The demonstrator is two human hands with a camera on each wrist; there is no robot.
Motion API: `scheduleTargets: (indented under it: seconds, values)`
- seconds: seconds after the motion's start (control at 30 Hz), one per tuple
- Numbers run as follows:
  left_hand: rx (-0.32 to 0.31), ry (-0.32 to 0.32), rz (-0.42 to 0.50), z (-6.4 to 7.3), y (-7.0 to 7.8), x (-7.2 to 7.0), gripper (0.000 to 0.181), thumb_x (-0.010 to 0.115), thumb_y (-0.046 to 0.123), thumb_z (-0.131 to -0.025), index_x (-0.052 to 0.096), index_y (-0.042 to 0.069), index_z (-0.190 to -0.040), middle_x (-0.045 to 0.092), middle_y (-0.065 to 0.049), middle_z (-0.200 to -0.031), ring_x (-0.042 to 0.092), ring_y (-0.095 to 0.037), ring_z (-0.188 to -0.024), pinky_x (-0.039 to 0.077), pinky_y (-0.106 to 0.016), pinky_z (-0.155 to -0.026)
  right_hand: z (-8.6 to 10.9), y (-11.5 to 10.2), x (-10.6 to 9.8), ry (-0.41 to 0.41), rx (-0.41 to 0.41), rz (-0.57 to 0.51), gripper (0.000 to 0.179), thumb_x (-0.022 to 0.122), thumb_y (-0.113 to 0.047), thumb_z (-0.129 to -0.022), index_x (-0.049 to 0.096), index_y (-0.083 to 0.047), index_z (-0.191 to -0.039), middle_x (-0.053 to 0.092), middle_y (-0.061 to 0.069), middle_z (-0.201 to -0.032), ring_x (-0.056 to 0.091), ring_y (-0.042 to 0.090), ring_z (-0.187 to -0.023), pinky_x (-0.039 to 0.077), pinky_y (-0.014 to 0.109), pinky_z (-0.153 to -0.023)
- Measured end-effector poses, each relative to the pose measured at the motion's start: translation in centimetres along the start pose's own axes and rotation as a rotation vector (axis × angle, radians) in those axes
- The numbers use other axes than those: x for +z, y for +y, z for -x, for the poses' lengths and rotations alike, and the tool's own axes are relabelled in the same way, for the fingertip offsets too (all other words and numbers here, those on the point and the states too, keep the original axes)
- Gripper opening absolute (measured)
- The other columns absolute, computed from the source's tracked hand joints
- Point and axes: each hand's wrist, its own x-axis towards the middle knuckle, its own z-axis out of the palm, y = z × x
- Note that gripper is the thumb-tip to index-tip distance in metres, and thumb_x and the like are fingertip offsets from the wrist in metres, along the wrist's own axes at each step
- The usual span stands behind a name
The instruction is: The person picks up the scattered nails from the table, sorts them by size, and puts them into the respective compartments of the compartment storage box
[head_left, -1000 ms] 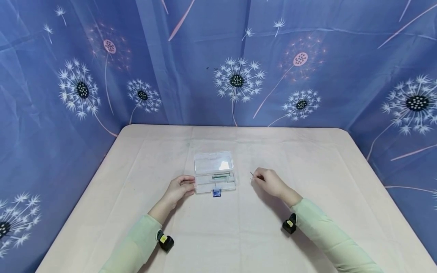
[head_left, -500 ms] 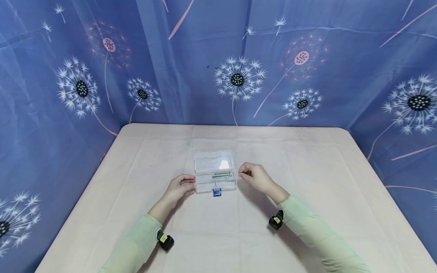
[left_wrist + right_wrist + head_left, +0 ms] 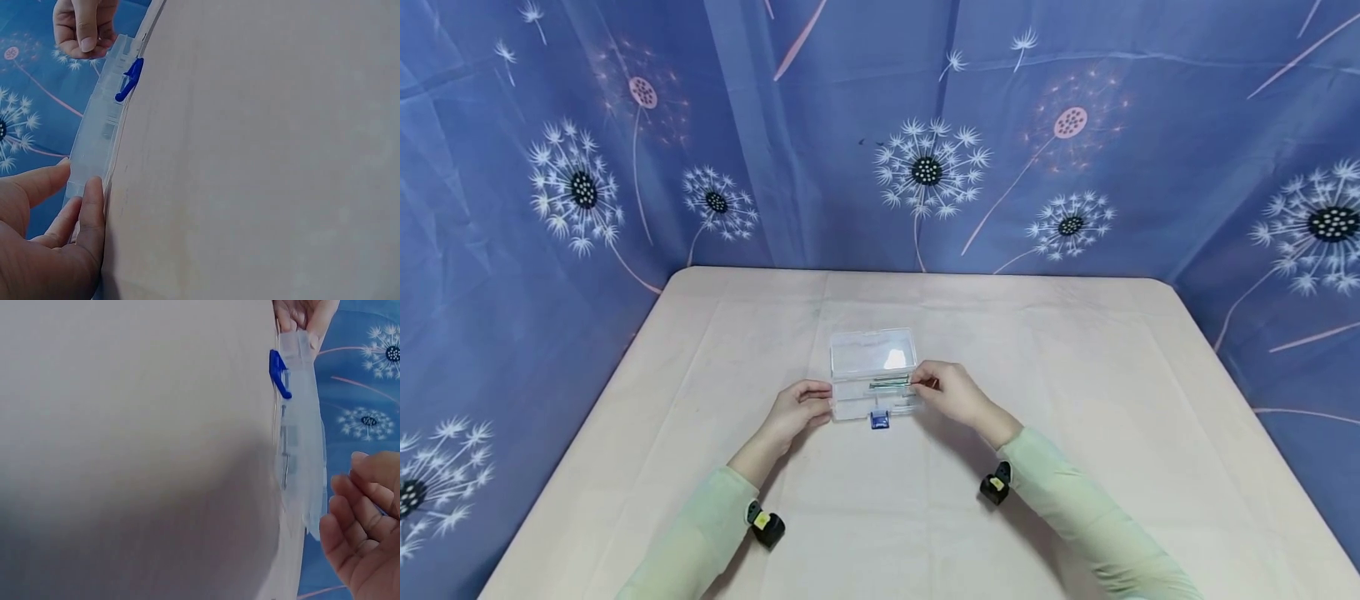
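Observation:
A clear plastic box [image 3: 854, 408] lies on the table with its transparent lid [image 3: 868, 354] swung back and a blue latch [image 3: 880, 419] at its front. Several thin greenish sticks [image 3: 889, 382] lie in its rear compartment; slim nail-like pieces [image 3: 286, 472] show through the front wall in the right wrist view. My left hand [image 3: 797, 406] holds the box's left end between thumb and fingers. At the right end, my right hand [image 3: 955, 392] has thumb and forefinger pinched together, fingertips over the rear compartment. The thin dark stick it carried is now hidden by the fingers.
A pale cloth-covered table [image 3: 1037, 333] spreads around the box. Behind it and at both sides hangs a blue curtain [image 3: 820, 167] with dandelion prints. Black wrist cameras [image 3: 767, 529] sit on both sleeves.
My right hand has moved left from beside the box to its right end, bringing the thin dark stick with it. The left hand has stayed at the box's left end.

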Motion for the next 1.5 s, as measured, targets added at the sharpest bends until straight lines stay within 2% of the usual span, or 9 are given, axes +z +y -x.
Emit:
scheduleTargets:
  seconds: [0.1,0.2,0.3,0.43,0.67,0.93,1.17,1.37,1.5]
  values:
    - [0.003,0.002,-0.002,0.1,0.0,-0.1,0.033,0.062,-0.002,-0.086,0.055,-0.008,-0.118,0.059,-0.020,-0.114,0.061,-0.010,-0.084,0.059,-0.028,-0.082,0.2,0.7,-0.5,0.057,-0.058,0.003,0.006,0.061,-0.002,-0.084,0.065,0.002,-0.086,0.065,0.008,-0.078,0.058,0.013,-0.069,0.055,0.022,-0.061]
    - [0.013,-0.006,0.006,0.1,0.1,-0.2,0.034,0.061,-0.002,-0.086,0.054,-0.009,-0.119,0.059,-0.022,-0.115,0.061,-0.011,-0.085,0.058,-0.026,-0.081,0.4,1.2,-1.0,0.133,-0.064,0.042,0.007,0.061,-0.002,-0.082,0.066,0.002,-0.085,0.065,0.008,-0.077,0.058,0.014,-0.068,0.055,0.025,-0.060]
    - [0.022,-0.014,0.017,0.2,0.2,-0.2,0.036,0.061,-0.003,-0.085,0.054,-0.011,-0.119,0.058,-0.024,-0.116,0.061,-0.011,-0.086,0.058,-0.025,-0.081,0.6,1.8,-1.5,0.197,0.003,0.109,0.007,0.062,-0.001,-0.080,0.066,0.003,-0.085,0.066,0.012,-0.079,0.061,0.020,-0.070,0.057,0.032,-0.064]
    - [0.018,-0.020,0.009,0.2,0.2,-0.2,0.036,0.060,-0.003,-0.085,0.054,-0.010,-0.120,0.058,-0.024,-0.117,0.062,-0.012,-0.088,0.058,-0.025,-0.082,0.8,2.8,-1.9,0.214,0.158,0.188,0.010,0.063,0.001,-0.081,0.066,0.005,-0.090,0.067,0.017,-0.085,0.063,0.029,-0.077,0.057,0.042,-0.071]
    - [0.003,-0.011,-0.002,0.1,0.1,-0.1,0.035,0.060,-0.003,-0.086,0.055,-0.008,-0.120,0.059,-0.023,-0.117,0.063,-0.015,-0.091,0.058,-0.028,-0.084,1.5,3.4,-2.4,0.161,0.350,0.242,0.016,0.064,-0.005,-0.083,0.065,0.007,-0.093,0.065,0.019,-0.090,0.062,0.031,-0.084,0.055,0.043,-0.077]
    - [0.002,-0.010,-0.017,0.1,0.2,0.0,0.035,0.060,-0.002,-0.087,0.055,-0.007,-0.120,0.058,-0.023,-0.118,0.062,-0.013,-0.090,0.058,-0.029,-0.085,1.7,3.8,-2.6,0.099,0.425,0.276,0.010,0.065,-0.006,-0.082,0.065,0.003,-0.086,0.065,0.014,-0.082,0.059,0.025,-0.075,0.053,0.039,-0.069]
    - [0.003,-0.013,-0.020,0.1,0.0,0.1,0.035,0.060,-0.002,-0.086,0.055,-0.008,-0.120,0.059,-0.023,-0.117,0.063,-0.014,-0.091,0.058,-0.028,-0.084,1.6,3.4,-3.0,0.045,0.520,0.242,0.011,0.062,-0.009,-0.084,0.068,-0.002,-0.078,0.064,0.005,-0.069,0.050,0.015,-0.058,0.042,0.025,-0.054]
    - [0.011,-0.023,-0.013,0.1,0.0,0.0,0.035,0.060,-0.002,-0.087,0.055,-0.008,-0.121,0.058,-0.023,-0.117,0.062,-0.012,-0.090,0.058,-0.028,-0.084,1.3,3.4,-3.0,-0.009,0.497,0.263,0.023,0.052,-0.006,-0.088,0.057,-0.006,-0.065,0.045,-0.002,-0.052,0.037,0.011,-0.048,0.032,0.021,-0.049]
    - [0.012,-0.028,-0.010,0.1,0.1,-0.1,0.036,0.059,-0.002,-0.087,0.054,-0.008,-0.122,0.058,-0.023,-0.118,0.061,-0.010,-0.088,0.058,-0.026,-0.084,1.2,3.5,-3.1,-0.046,0.458,0.283,0.019,0.051,-0.006,-0.090,0.058,-0.003,-0.072,0.049,0.002,-0.059,0.040,0.013,-0.053,0.034,0.023,-0.052]
